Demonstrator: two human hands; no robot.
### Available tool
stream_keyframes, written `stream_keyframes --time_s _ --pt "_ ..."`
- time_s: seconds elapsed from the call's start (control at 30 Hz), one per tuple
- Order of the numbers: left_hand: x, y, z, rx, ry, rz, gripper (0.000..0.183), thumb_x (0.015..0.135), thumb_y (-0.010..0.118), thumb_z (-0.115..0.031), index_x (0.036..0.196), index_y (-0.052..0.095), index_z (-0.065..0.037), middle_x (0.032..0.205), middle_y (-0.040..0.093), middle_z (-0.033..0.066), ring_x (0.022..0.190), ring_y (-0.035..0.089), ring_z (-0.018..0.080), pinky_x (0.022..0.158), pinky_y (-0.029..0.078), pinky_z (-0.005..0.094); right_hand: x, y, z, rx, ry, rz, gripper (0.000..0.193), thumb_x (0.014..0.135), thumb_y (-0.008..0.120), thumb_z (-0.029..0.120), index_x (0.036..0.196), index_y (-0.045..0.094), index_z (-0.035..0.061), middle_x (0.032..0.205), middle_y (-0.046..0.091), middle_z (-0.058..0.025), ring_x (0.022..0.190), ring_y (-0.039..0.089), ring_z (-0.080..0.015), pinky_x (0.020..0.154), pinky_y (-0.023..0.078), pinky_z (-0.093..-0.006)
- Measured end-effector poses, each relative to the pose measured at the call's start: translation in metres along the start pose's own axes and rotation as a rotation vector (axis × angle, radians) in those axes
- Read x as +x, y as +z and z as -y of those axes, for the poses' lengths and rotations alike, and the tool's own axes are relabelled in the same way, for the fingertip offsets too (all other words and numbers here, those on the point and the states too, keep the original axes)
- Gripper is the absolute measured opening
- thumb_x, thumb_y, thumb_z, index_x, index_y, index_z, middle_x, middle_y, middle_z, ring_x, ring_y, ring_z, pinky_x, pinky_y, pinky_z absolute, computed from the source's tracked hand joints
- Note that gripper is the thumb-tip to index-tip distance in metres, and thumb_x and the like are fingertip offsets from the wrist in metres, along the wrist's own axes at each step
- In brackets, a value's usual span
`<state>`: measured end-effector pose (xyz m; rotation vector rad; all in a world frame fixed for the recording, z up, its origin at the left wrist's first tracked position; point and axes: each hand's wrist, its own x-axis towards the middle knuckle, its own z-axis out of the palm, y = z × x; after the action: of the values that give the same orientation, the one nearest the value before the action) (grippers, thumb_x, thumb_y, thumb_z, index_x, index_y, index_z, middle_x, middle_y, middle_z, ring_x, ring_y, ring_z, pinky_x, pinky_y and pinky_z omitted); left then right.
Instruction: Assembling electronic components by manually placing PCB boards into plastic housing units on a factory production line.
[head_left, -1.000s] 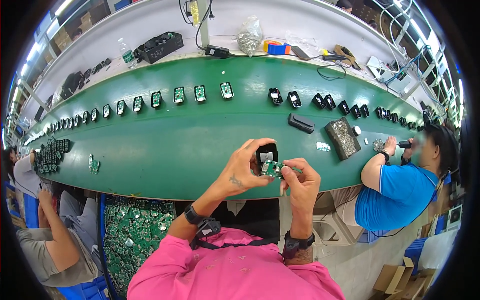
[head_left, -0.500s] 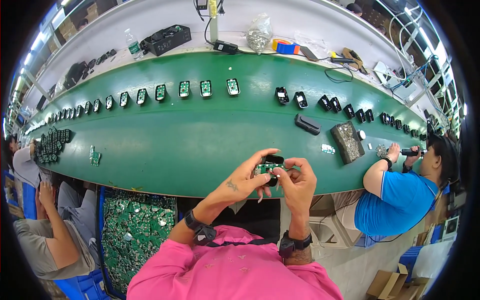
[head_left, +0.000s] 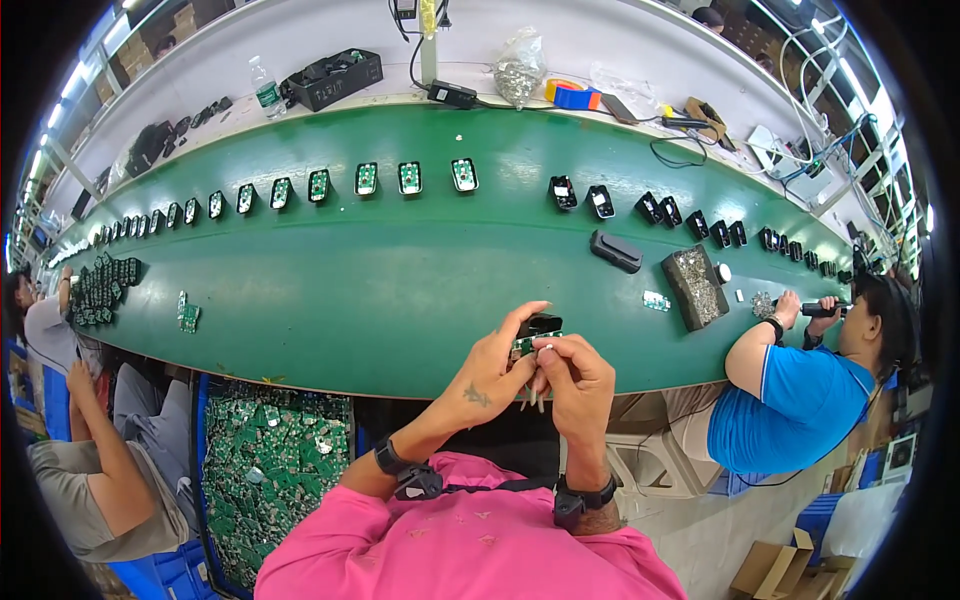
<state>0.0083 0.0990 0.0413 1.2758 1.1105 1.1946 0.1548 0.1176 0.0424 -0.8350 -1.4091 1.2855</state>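
Note:
Close to the near edge of the table, my left hand (head_left: pixel 488 372) is wrapped round a small black plastic housing (head_left: pixel 541 324), fingers behind it and thumb in front. A green circuit board (head_left: pixel 524 344) lies against the housing, tilted and partly covered by my fingers. My right hand (head_left: pixel 580 388) is closed, thumb and forefinger pinching at the board's right edge. Something small and white shows at those fingertips, too small to name. Thin pale strands hang below my hands. Beyond, a row of black housings with green boards (head_left: pixel 409 178) stretches left.
Black housings (head_left: pixel 599 200) run off to the right. A dark box of small metal parts (head_left: pixel 697 285), a black cover (head_left: pixel 615 251) and loose boards (head_left: pixel 188 313) lie on the green table (head_left: pixel 400 270). A bin of boards (head_left: pixel 275 470) stands left. A blue-shirted person (head_left: pixel 790 400) works at right.
My hands have shifted slightly left and drawn closer together. The board has tilted so less of its face shows. At far left, a co-worker's arm has moved.

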Motion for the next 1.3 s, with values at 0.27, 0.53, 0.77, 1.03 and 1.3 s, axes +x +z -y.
stream_keyframes --time_s 0.27,0.53,0.77,1.03,1.3 --pt "-0.010 0.004 -0.016 0.080 0.121 -0.123 0.060 0.091 0.053 0.002 0.148 0.037 -0.007 0.106 0.061 0.0095 0.074 0.058 0.0104 0.067 0.050 0.0257 -0.003 0.005 0.004 -0.337 -0.214 -0.092 0.010 0.099 0.057 0.006 0.095 0.061 -0.0022 0.084 0.058 -0.0064 0.060 0.054 -0.0117 0.051 0.040 -0.0253" --pt "-0.015 -0.004 -0.028 0.237 0.191 -0.147 0.061 0.091 0.051 0.002 0.149 0.037 -0.008 0.117 0.056 0.0188 0.089 0.059 0.0260 0.077 0.050 0.0337 0.002 0.007 0.036 -0.783 -0.285 0.097 0.004 0.095 0.057 0.004 0.095 0.058 0.0007 0.085 0.056 -0.0159 0.072 0.057 -0.0376 0.060 0.044 -0.0432" --pt "-0.015 -0.005 -0.025 0.446 0.288 -0.147 0.068 0.088 0.052 0.005 0.152 0.034 -0.008 0.115 0.059 0.0195 0.089 0.059 0.0297 0.079 0.049 0.0333 0.005 0.007 0.045 -0.904 -0.241 0.226 0.004 0.095 0.055 0.005 0.096 0.056 0.0012 0.087 0.054 -0.0164 0.074 0.056 -0.0397 0.062 0.044 -0.0465" --pt "-0.015 -0.001 -0.026 0.481 0.407 -0.234 0.071 0.087 0.052 0.005 0.153 0.031 -0.008 0.112 0.058 0.0221 0.089 0.058 0.0377 0.083 0.048 0.0369 0.000 0.013 0.032 -0.767 -0.272 0.088 0.005 0.094 0.056 0.004 0.096 0.055 0.0003 0.087 0.054 -0.0168 0.075 0.057 -0.0394 0.063 0.045 -0.0464" --pt "-0.019 -0.006 -0.028 0.505 0.285 -0.149 0.075 0.086 0.052 0.006 0.155 0.026 -0.008 0.112 0.059 0.0225 0.090 0.060 0.0377 0.082 0.050 0.0385 0.001 0.007 0.041 -0.912 -0.316 0.172 0.003 0.091 0.059 0.002 0.092 0.057 -0.0005 0.084 0.053 -0.0156 0.070 0.056 -0.0378 0.060 0.043 -0.0453"
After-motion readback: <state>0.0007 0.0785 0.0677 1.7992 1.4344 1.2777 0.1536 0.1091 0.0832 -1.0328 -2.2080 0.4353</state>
